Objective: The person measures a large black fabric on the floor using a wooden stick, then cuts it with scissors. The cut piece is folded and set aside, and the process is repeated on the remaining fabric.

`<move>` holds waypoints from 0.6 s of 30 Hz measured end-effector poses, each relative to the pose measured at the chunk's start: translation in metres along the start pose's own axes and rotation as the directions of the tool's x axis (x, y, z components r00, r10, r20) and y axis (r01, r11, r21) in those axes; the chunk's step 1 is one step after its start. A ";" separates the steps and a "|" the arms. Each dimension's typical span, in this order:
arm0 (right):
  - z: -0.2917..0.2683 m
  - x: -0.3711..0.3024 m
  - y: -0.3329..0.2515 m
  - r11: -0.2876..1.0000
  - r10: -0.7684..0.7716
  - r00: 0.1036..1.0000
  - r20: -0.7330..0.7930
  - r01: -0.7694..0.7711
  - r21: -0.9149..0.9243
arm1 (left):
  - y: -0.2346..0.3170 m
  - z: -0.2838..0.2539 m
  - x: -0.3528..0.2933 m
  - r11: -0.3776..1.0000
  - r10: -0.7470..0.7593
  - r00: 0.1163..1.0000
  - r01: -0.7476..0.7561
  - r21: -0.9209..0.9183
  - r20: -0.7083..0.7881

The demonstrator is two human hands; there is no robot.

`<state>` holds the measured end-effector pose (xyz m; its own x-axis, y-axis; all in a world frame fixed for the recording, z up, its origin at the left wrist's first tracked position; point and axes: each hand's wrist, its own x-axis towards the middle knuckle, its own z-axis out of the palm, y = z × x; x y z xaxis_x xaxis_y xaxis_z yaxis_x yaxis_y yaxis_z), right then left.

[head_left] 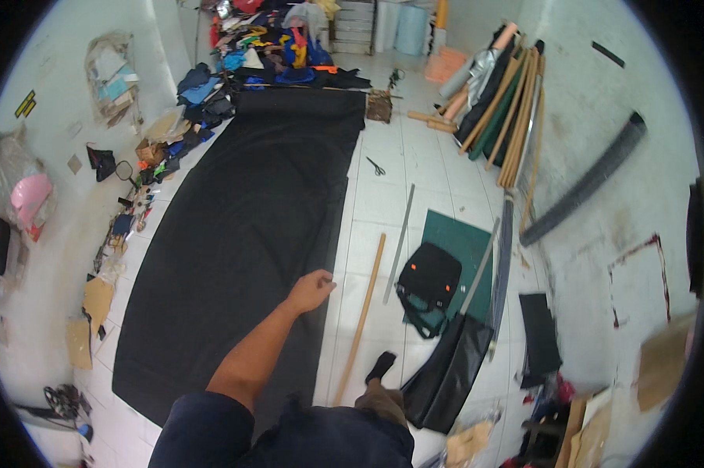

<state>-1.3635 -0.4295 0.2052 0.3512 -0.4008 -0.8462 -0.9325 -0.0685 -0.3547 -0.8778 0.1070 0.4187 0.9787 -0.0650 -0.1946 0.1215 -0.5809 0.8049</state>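
Note:
My left hand (311, 292) reaches out over the right edge of a long sheet of black fabric (235, 226) spread on the floor. Its fingers are curled together; whether they pinch the cloth edge or something small is too fine to make out. My right hand does not show. Beside the sheet, to the right of my hand, a long wooden stick (361, 316) lies on the white tiles. My foot in a dark sock (381, 366) stands just right of that stick.
Right of me lie a black bag (428, 279) on a green mat (465, 242), a thin metal bar (400, 243) and folded black sheeting (449, 374). Scissors (376, 167) lie farther off. Rolls and tubes (516, 117) lean on the right wall. A cloth pile (278, 43) fills the back.

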 end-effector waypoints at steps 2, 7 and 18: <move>-0.036 0.040 -0.077 0.997 -0.068 0.998 -0.017 0.069 0.037 | -0.001 0.015 0.052 0.996 -0.021 0.989 0.008 -0.086 -0.144; -0.033 0.131 -0.228 0.995 -0.099 0.989 0.109 0.099 0.003 | -0.139 0.053 0.014 0.836 -0.452 0.877 0.481 0.264 -0.165; -0.191 0.407 -0.693 0.172 -0.500 0.828 0.254 0.383 -0.908 | -0.221 0.145 0.036 0.616 -0.777 0.456 0.694 0.374 0.433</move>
<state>-0.5900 -0.7198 0.1826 0.7783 -0.0653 -0.6245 -0.1023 -0.9945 -0.0236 -0.8934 0.1151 0.1521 0.2807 0.0705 -0.9572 0.6921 -0.7059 0.1510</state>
